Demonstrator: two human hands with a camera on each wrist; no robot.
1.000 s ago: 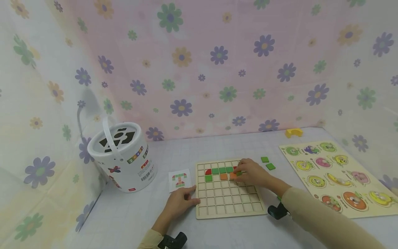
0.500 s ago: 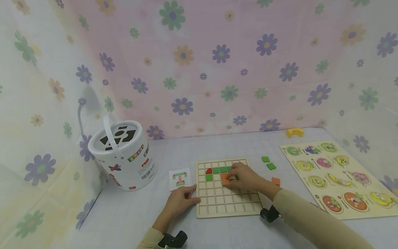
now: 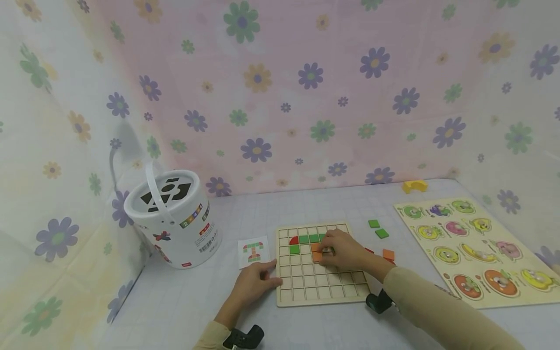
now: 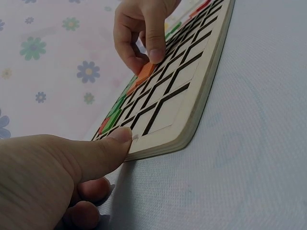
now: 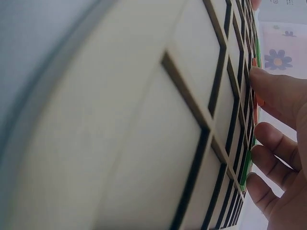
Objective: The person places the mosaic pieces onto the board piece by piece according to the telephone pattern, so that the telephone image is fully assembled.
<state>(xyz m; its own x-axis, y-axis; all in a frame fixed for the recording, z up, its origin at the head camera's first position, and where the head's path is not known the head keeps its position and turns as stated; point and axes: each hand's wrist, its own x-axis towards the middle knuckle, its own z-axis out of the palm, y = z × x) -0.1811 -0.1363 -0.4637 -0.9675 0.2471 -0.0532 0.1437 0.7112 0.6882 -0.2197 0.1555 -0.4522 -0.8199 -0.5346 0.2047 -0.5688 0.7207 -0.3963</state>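
Note:
A wooden grid board lies on the table. My left hand rests at its left side, thumb straight and pressing the rim, other fingers beside the edge. My right hand is over the board's upper middle, thumb and index finger pinching an orange square tile. That tile sits just below another orange tile. A red quarter-round piece and several green tiles form a row above, with one green tile under the red piece. My right hand covers the row's right end.
A pattern card lies left of the board. Loose green tiles, an orange tile and partly hidden red pieces lie to the right. Farther out are a fruit puzzle board, a yellow arch block and a white lidded bucket.
My right hand has moved left and slightly nearer, bringing the orange tile from beside the other orange one to just below it. My left hand stays at the board's edge.

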